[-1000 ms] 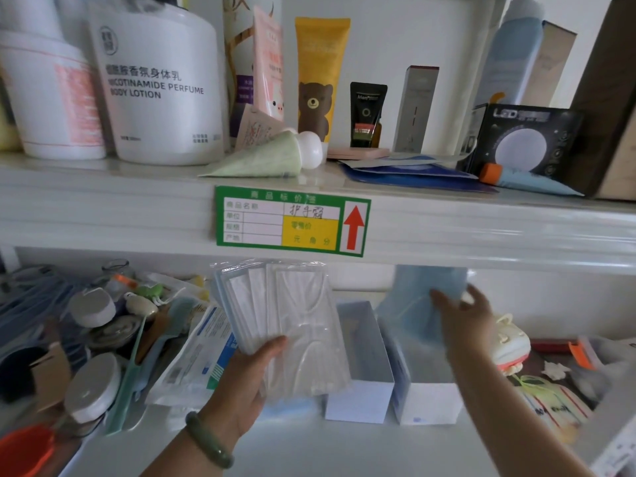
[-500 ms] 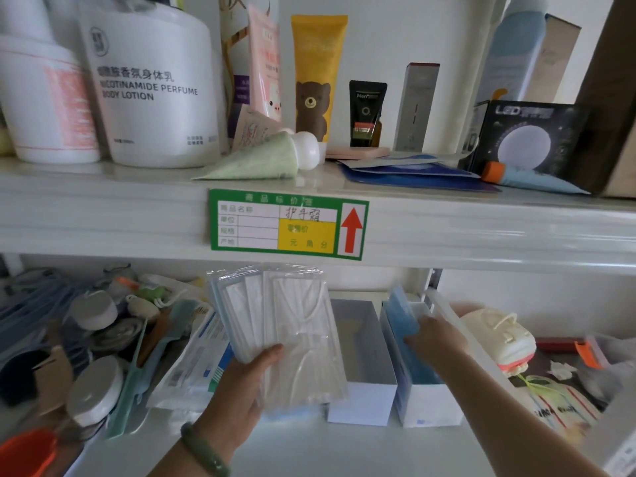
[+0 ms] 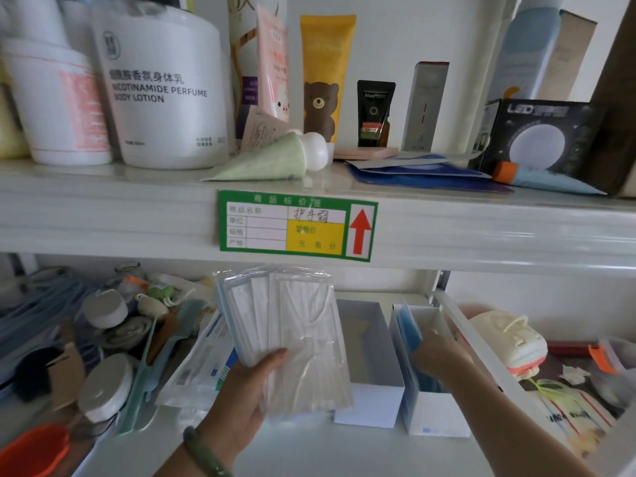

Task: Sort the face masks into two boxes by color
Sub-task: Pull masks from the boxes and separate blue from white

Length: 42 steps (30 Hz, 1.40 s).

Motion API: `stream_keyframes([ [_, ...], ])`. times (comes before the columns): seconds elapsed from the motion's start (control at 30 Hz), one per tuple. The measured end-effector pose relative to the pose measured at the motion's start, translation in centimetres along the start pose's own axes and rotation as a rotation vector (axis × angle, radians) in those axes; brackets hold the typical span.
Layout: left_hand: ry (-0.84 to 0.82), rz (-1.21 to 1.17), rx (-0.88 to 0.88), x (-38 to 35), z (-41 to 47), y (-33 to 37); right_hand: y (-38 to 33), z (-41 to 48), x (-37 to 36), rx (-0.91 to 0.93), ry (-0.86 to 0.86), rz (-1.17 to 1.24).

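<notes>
My left hand (image 3: pixel 241 390) grips a fanned stack of wrapped face masks (image 3: pixel 289 332), white ones in front and a light blue edge behind, held upright over the lower shelf. Two open white boxes stand side by side to its right. The left box (image 3: pixel 375 401) looks empty inside. The right box (image 3: pixel 433 414) holds blue masks (image 3: pixel 407 332) standing along its left wall. My right hand (image 3: pixel 438 352) is inside that box, pressed against the blue masks; whether its fingers still grip one is hidden.
The upper shelf edge with a green price label (image 3: pixel 296 225) hangs just above the masks. Left on the lower shelf lie jars, combs and a packet (image 3: pixel 199 366). A yellow toy (image 3: pixel 506 339) and clutter sit right of a white divider (image 3: pixel 481 352).
My right hand brought a blue mask down from under the upper shelf into the right box and now sits deeper inside it. The left hand's stack stayed nearly still.
</notes>
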<state>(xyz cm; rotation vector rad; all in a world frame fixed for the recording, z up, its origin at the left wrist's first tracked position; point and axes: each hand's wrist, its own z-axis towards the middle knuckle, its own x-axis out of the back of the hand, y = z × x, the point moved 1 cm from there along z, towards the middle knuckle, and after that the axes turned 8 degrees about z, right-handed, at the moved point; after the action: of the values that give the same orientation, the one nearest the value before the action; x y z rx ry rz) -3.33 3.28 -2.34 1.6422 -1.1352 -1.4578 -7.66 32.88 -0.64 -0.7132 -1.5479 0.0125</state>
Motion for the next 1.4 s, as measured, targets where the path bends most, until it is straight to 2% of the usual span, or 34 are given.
stream_keyframes([
  [0.13,-0.001,0.018,0.017,-0.1,-0.3,0.2,0.4,-0.4,0.1,0.109,0.225,-0.073],
  [0.27,0.022,0.023,0.019,-0.1,-0.4,0.2,0.2,-1.0,0.4,0.080,0.280,-0.216],
  [0.37,0.014,0.006,0.012,-0.3,-0.5,0.2,-0.4,-1.1,0.9,0.078,0.274,-0.270],
  [0.5,0.006,-0.009,0.005,-0.7,-0.7,0.2,-0.6,-0.7,-0.1,0.105,0.117,-0.334],
  [0.57,0.004,-0.013,0.008,-0.7,-0.8,0.3,-0.6,-0.7,-0.3,0.053,0.062,-0.163],
  [0.67,-0.010,0.006,0.009,-0.7,-0.8,0.3,-0.4,-0.8,-0.4,0.027,0.089,0.132],
  [0.8,-0.039,0.044,0.015,-1.3,-0.9,0.3,0.1,-1.6,-0.9,0.015,-0.048,0.201],
  [0.87,-0.057,0.056,0.018,-1.7,-1.0,0.3,0.1,-1.7,-0.5,0.021,0.011,0.237],
  [0.97,-0.097,0.058,0.014,-2.2,-1.0,0.4,-1.9,-3.7,1.2,0.282,0.322,0.393],
  [1.0,-0.114,0.050,0.011,-2.4,-0.9,0.4,-3.0,-4.8,1.5,0.374,0.313,0.542],
  [1.03,-0.127,0.041,0.004,-2.7,-0.8,0.4,-4.3,-6.0,1.7,0.409,0.206,0.703],
  [1.1,-0.138,0.020,-0.012,-3.1,-0.6,0.3,-6.2,-7.5,0.6,0.301,-0.120,0.948],
  [1.13,-0.141,0.018,-0.021,-3.3,-0.6,0.3,-6.8,-8.2,-0.1,0.225,-0.238,0.980],
  [1.17,-0.148,0.025,-0.031,-3.5,-0.6,0.4,-7.1,-8.4,-0.8,0.188,-0.280,0.972],
  [1.4,-0.132,-0.052,0.050,-3.2,-0.9,1.0,-6.1,-8.2,-2.1,0.050,-0.090,1.156],
])
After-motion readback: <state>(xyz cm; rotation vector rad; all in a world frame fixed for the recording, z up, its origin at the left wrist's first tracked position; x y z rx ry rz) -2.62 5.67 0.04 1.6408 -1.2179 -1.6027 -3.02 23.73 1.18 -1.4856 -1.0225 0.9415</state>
